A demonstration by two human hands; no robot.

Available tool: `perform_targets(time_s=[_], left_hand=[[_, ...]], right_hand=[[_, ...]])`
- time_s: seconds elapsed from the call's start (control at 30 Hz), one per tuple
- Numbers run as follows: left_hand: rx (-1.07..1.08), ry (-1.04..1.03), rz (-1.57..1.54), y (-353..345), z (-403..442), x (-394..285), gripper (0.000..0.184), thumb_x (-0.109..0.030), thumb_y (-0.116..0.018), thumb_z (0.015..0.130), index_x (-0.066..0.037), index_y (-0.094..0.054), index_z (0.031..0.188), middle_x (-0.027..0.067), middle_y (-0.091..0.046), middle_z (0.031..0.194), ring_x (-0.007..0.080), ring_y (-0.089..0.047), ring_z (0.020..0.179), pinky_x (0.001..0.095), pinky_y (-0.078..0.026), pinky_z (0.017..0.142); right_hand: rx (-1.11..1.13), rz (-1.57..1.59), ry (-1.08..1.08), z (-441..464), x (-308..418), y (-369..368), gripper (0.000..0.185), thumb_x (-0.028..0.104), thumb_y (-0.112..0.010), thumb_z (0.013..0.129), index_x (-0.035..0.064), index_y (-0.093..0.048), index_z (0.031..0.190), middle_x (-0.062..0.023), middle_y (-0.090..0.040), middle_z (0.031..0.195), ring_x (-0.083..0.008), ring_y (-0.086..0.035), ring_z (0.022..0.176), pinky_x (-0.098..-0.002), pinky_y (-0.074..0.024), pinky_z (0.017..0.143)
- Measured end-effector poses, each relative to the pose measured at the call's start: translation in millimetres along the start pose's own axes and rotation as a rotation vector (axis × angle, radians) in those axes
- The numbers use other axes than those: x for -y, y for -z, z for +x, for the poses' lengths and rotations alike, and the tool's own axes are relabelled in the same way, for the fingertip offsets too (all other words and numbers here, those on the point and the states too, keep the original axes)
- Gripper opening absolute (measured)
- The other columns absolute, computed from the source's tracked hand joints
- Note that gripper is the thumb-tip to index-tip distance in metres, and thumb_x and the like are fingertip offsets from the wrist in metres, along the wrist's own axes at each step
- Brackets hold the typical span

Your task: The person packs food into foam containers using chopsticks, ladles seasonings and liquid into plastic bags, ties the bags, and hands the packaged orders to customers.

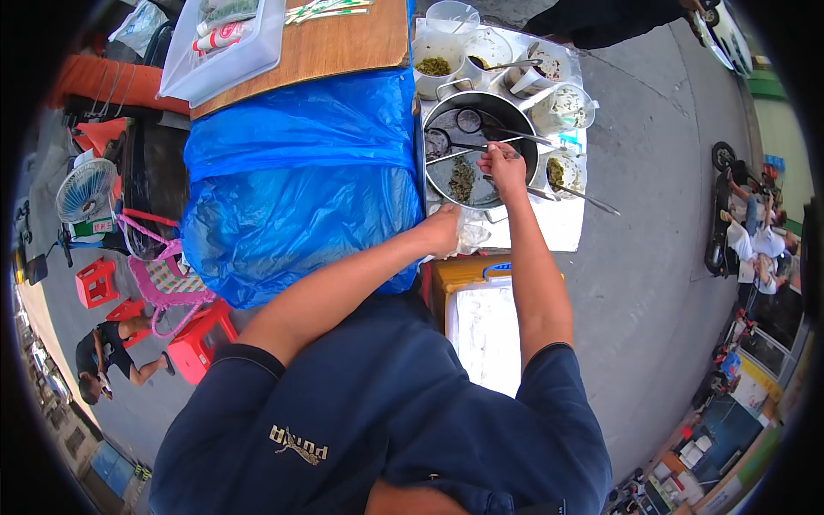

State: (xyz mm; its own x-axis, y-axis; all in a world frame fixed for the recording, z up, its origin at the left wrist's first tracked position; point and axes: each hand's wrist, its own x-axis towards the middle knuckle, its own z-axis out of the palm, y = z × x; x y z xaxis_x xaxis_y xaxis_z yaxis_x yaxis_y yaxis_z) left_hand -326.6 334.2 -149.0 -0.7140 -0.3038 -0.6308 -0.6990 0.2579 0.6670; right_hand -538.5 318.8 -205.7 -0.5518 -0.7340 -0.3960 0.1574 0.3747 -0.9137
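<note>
My right hand point(505, 170) is closed around the dark handle of a ladle point(463, 146), over a large metal pot point(528, 129). Inside the pot are metal dividers, a second round-headed utensil point(469, 120) and a heap of chopped greenish food point(462, 178). At the pot's near rim, my left hand point(442, 230) has its fingers curled, with a crumpled white cloth-like piece point(472, 233) against it. Those fingers are partly hidden. More long metal handles stick out over the pot's right side.
Several tubs with seasonings and spoons surround the pot, including one with green bits point(433, 67). Blue plastic sheeting point(300, 172) covers the left side beneath a wooden board point(343, 43). Red stools point(202, 343), a fan point(86, 190) and a seated person point(112, 352) are at left.
</note>
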Motion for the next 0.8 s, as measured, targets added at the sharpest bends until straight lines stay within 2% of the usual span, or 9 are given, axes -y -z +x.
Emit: perform_targets(time_s=[0.33,0.4,0.43,0.47,0.57,0.67,0.7,0.73,0.8], left_hand=[[-0.073,-0.019,0.012,-5,6,5,0.085,-0.003,-0.068,0.075,0.011,-0.031,0.150,0.0288,-0.033,0.156,0.0369,-0.032,0.146,0.0337,-0.029,0.120],[-0.044,0.003,0.011,0,2,1,0.084,-0.001,-0.067,0.075,0.010,-0.031,0.150,0.0278,-0.033,0.156,0.0367,-0.034,0.145,0.0339,-0.033,0.118],[-0.051,0.006,-0.017,0,1,1,0.086,0.000,-0.067,0.075,0.009,-0.029,0.151,0.0262,-0.032,0.157,0.0358,-0.036,0.144,0.0339,-0.042,0.112],[-0.047,0.001,-0.014,0,1,1,0.086,0.000,-0.067,0.075,0.009,-0.029,0.151,0.0262,-0.032,0.157,0.0358,-0.036,0.144,0.0339,-0.042,0.112],[-0.056,0.017,-0.019,0,3,-1,0.089,0.004,-0.067,0.075,0.007,-0.025,0.153,0.0207,-0.026,0.161,0.0316,-0.044,0.139,0.0333,-0.060,0.086],[-0.058,0.052,-0.149,-2,3,0,0.089,0.005,-0.067,0.075,0.007,-0.025,0.154,0.0194,-0.026,0.161,0.0303,-0.043,0.140,0.0330,-0.062,0.079],[-0.087,0.042,-0.066,-4,4,0,0.087,0.007,-0.063,0.076,0.006,-0.025,0.154,0.0200,-0.032,0.158,0.0294,-0.058,0.125,0.0334,-0.062,0.072],[-0.076,0.035,-0.060,-3,3,-1,0.087,0.007,-0.063,0.076,0.006,-0.025,0.154,0.0200,-0.032,0.158,0.0294,-0.058,0.125,0.0334,-0.062,0.072],[-0.064,0.088,-0.178,0,2,-2,0.085,0.008,-0.058,0.077,0.004,-0.025,0.155,0.0202,-0.037,0.155,0.0272,-0.071,0.099,0.0335,-0.060,0.064]], right_hand=[[-0.034,0.241,-0.075,-21,13,25,0.028,0.018,-0.058,0.101,-0.0046,-0.058,0.118,-0.0187,-0.069,0.095,-0.0253,-0.073,0.080,-0.0325,-0.0614,0.070],[-0.079,0.295,-0.030,-33,23,27,0.026,0.015,-0.059,0.100,-0.0067,-0.058,0.114,-0.0197,-0.069,0.091,-0.0253,-0.073,0.074,-0.0318,-0.0613,0.062],[-0.091,0.292,-0.010,-41,28,29,0.027,0.016,-0.059,0.100,-0.0070,-0.058,0.114,-0.0200,-0.069,0.091,-0.0255,-0.073,0.074,-0.0318,-0.0614,0.063],[-0.098,0.292,-0.008,-48,34,32,0.027,0.016,-0.059,0.100,-0.0070,-0.058,0.114,-0.0200,-0.069,0.091,-0.0255,-0.073,0.074,-0.0318,-0.0614,0.063],[-0.118,0.294,0.037,-75,47,42,0.028,0.015,-0.059,0.100,-0.0082,-0.058,0.115,-0.0205,-0.069,0.090,-0.0255,-0.073,0.075,-0.0319,-0.0618,0.063],[-0.148,0.296,0.047,-104,59,54,0.027,0.015,-0.058,0.100,-0.0084,-0.059,0.114,-0.0206,-0.069,0.089,-0.0255,-0.073,0.075,-0.0319,-0.0619,0.063],[-0.147,0.304,0.070,-113,59,59,0.027,0.015,-0.058,0.100,-0.0085,-0.059,0.114,-0.0204,-0.069,0.089,-0.0254,-0.073,0.074,-0.0319,-0.0621,0.064],[-0.162,0.306,0.069,-124,62,63,0.027,0.015,-0.058,0.100,-0.0085,-0.059,0.114,-0.0204,-0.069,0.089,-0.0254,-0.073,0.074,-0.0319,-0.0621,0.064],[-0.189,0.275,0.073,-146,67,73,0.027,0.015,-0.058,0.101,-0.0088,-0.060,0.113,-0.0199,-0.069,0.088,-0.0252,-0.073,0.074,-0.0320,-0.0623,0.064]])
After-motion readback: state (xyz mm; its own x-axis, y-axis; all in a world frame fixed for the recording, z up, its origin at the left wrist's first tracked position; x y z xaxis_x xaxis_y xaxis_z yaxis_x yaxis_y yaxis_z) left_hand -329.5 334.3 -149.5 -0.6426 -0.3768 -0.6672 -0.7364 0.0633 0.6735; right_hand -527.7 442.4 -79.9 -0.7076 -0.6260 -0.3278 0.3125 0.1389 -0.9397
